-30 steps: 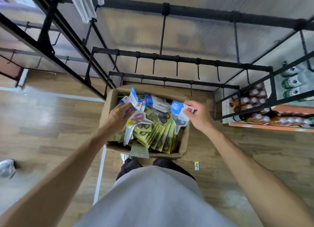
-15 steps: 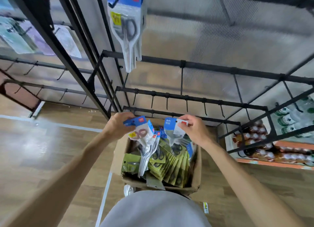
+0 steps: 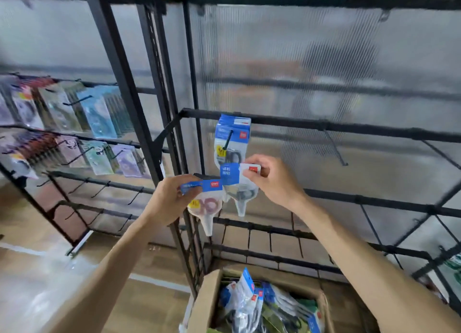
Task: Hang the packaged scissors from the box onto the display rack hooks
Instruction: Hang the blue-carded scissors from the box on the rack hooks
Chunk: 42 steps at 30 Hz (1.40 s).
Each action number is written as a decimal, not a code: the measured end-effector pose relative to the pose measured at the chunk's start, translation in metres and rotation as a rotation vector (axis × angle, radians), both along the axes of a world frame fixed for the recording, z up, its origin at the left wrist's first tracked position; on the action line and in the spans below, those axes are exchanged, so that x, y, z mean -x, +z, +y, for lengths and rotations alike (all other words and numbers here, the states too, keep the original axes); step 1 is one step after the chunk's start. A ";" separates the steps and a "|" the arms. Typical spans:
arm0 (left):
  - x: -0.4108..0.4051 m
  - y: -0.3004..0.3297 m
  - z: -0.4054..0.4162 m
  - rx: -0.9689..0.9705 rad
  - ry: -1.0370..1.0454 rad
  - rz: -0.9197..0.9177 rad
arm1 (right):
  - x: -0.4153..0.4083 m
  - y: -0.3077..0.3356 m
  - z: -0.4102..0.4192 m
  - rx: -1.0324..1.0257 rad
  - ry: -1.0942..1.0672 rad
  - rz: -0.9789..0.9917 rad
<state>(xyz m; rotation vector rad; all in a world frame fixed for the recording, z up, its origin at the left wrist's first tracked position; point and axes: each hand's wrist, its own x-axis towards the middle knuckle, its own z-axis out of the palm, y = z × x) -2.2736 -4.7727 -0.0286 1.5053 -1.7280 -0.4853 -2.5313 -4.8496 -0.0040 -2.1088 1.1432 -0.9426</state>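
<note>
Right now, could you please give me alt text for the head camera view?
Each hand, left hand and right hand, pinches a blue-topped scissors pack before a black display rack where hung packs dangle; an open box sits below.

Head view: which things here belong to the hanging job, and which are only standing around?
Belong to the job:
left hand pinching a pink scissors pack
right hand pinching a black scissors pack
hung scissors packs on a rack hook
empty hook
cardboard box of packs

Just there:
neighbouring rack's packaged goods
wooden floor
</note>
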 end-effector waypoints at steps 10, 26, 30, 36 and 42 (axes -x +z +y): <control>-0.020 0.042 0.009 0.080 -0.010 -0.062 | -0.048 0.034 -0.009 0.015 -0.063 -0.137; 0.002 0.061 0.015 0.083 -0.009 -0.069 | -0.067 0.034 -0.085 -0.052 -0.446 0.045; 0.011 0.066 0.020 0.078 -0.040 -0.056 | -0.057 0.039 -0.079 0.064 -0.438 0.380; 0.008 0.059 0.025 0.108 -0.049 -0.122 | -0.032 0.056 0.029 0.008 0.043 0.516; 0.020 0.068 0.020 0.158 -0.091 -0.149 | -0.026 0.069 0.069 0.116 0.052 0.157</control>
